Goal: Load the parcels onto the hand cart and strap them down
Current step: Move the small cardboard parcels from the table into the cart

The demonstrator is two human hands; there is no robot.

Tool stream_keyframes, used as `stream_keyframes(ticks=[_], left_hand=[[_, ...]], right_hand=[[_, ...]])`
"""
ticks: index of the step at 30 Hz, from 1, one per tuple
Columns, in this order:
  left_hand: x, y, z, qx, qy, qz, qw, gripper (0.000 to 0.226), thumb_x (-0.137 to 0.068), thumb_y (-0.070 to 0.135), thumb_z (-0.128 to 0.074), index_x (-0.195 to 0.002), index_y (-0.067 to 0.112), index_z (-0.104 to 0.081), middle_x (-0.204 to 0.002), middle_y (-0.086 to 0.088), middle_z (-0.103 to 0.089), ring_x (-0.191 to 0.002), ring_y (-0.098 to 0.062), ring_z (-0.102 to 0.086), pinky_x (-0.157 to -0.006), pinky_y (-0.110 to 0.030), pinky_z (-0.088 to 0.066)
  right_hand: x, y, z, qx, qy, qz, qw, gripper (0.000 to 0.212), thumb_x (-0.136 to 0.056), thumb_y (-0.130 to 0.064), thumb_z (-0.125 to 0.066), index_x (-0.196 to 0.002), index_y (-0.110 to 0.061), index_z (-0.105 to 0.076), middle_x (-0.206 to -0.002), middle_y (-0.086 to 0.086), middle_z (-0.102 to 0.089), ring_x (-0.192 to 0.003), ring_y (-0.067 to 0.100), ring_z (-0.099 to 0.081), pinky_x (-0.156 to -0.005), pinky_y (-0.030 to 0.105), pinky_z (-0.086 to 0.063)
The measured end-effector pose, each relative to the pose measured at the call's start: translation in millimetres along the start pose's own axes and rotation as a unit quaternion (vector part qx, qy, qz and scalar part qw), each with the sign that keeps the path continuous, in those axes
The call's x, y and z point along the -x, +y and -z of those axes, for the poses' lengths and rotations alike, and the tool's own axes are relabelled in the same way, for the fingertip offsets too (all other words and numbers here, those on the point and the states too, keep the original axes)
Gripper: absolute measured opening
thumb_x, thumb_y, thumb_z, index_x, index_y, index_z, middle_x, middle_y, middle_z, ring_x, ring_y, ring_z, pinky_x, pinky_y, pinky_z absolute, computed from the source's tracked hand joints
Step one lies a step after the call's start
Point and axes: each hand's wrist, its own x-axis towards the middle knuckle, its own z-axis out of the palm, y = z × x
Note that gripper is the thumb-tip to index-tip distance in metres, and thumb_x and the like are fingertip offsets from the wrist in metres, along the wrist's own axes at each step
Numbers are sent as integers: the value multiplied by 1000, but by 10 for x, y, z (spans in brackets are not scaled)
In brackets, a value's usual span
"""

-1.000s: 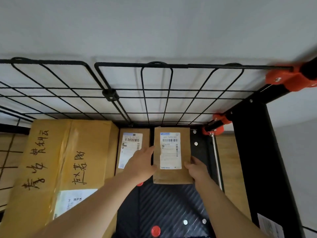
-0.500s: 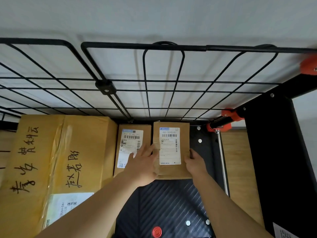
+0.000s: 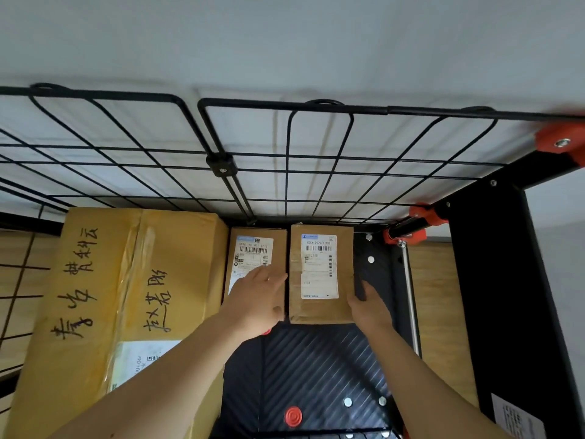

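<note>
Pale grey wall (image 3: 285,42) formed the background, with a black wire grid (image 3: 348,108) standing in front of it as the rear side of the hand cart. Two grid panels were joined by a black clip (image 3: 221,165). Orange fittings (image 3: 560,141) held the frame at the right corner, beside a black upright (image 3: 493,280). The cart deck (image 3: 316,369) was black and ribbed, with a red round stud (image 3: 293,416) near its front edge. Wooden floor (image 3: 433,296) showed to the right of the deck.

Three parcels stood on the cart against the rear grid. A large box (image 3: 126,296), taped and marked with handwritten characters, filled the left side. Just beside it sat a small left parcel (image 3: 253,248) with a white label. The small right parcel (image 3: 319,270), also labelled, stood touching it, its top slightly higher.

The left hand (image 3: 256,302) lay flat on the small left parcel, fingers straight and together, its thumb side at the seam between the two small parcels. It gripped nothing. The right hand (image 3: 368,307) rested against the right side of the small right parcel, fingers extended along that edge and not curled round it. No strap was seen over the load.
</note>
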Motion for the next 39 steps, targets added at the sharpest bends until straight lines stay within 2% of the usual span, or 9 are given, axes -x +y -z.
stream_keyframes(ticks=[4,7,11,15,18,22,28,34,39], left_hand=[[276,-81,156,-37,22,14,999,62,-95,27,-47,-150,26,-18,-159,2,-3,-147,-17,-3,-117,-33,-13],[515,-103,287,-52,28,22,998,60,-96,27,-46,-150,26,-19,-159,1,-5,-146,-18,-6,-117,-35,-17],[895,-115,470,-82,42,13,996,59,-96,29,-45,-150,25,-20,-159,0,-5,-146,-21,-10,-116,-36,-19],[1402,-127,679,-79,76,4,994,61,-94,28,-48,-149,25,-21,-158,1,-9,-144,-21,-14,-115,-38,-19],[1920,-160,864,-55,109,-13,992,62,-94,27,-50,-149,27,-21,-158,-1,-10,-144,-22,-15,-116,-38,-18],[2730,-210,1110,-9,168,-39,985,67,-93,27,-53,-150,30,-17,-159,4,2,-146,-20,-7,-117,-36,-12],[3860,-505,1414,4,260,-64,963,72,-91,29,-56,-149,31,-16,-159,6,-1,-146,-17,-5,-117,-36,-7],[4781,-951,1542,-3,313,-71,947,67,-93,38,-52,-149,31,-16,-159,5,-4,-146,-16,-8,-117,-37,-11],[5591,-1506,1538,30,359,-47,932,67,-93,39,-52,-149,33,-16,-158,9,-7,-145,-15,-11,-117,-35,-16]], right_hand=[[349,-15,81,20,-15,4,1000,58,-98,-35,-43,-151,-20,-21,-145,7,-42,-123,23,-49,-85,25,-37],[660,-85,144,25,-16,23,999,57,-98,-39,-43,-149,-19,-25,-139,6,-47,-118,21,-50,-85,24,-35],[1141,-247,212,63,-7,49,997,39,-98,-31,-43,-134,-17,-44,-104,-1,-55,-94,16,-53,-80,27,-43],[1754,-383,194,86,19,86,992,36,-95,-24,-44,-130,-18,-50,-120,6,-60,-111,25,-54,-95,37,-46],[2310,-498,109,72,19,123,990,41,-96,-20,-44,-137,-18,-45,-133,4,-54,-119,25,-51,-101,35,-42],[3124,-728,-23,43,33,176,983,44,-96,-14,-45,-140,-21,-42,-130,6,-53,-104,20,-55,-73,22,-45],[4283,-1046,-350,14,59,277,959,42,-95,-19,-51,-137,-24,-46,-134,1,-52,-117,15,-50,-89,23,-40],[5131,-1239,-746,23,68,354,932,37,-93,-19,-53,-130,-27,-52,-122,-3,-59,-101,9,-54,-66,14,-41],[5781,-1408,-1255,34,44,430,901,33,-93,-19,-54,-126,-26,-55,-116,-4,-61,-97,7,-56,-60,8,-40]])
